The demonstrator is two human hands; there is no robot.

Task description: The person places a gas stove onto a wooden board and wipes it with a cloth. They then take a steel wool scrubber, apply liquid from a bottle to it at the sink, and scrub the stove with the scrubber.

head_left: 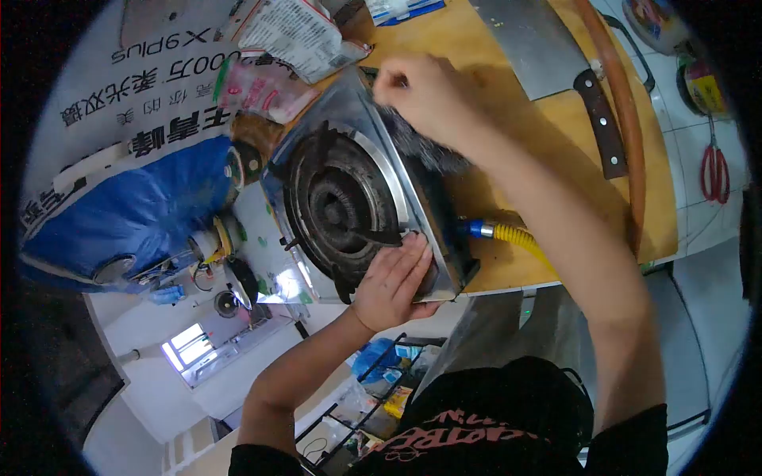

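A gas stove (411, 186) with a round black burner stands tilted in the middle of the view. My left hand (393, 282) lies with outstretched fingers on its near metal corner, beside the burner's pan support. At the stove's far right edge, my right hand (425, 95) is closed with its fingers curled. A dark, fuzzy-looking piece (425, 147) shows beneath that hand and wrist, against the stove's side. What the curled fingers hold is hidden. A yellow corrugated hose (516, 236) with a blue connector joins the stove's right side.
On the yellow board (516, 135) lie a cleaver (599, 119) and a long wooden stick (623, 103). Plastic packages (290, 36) are behind the stove. Red scissors (714, 173) hang at the far right; a blue-and-white printed sheet (143, 206) covers the left.
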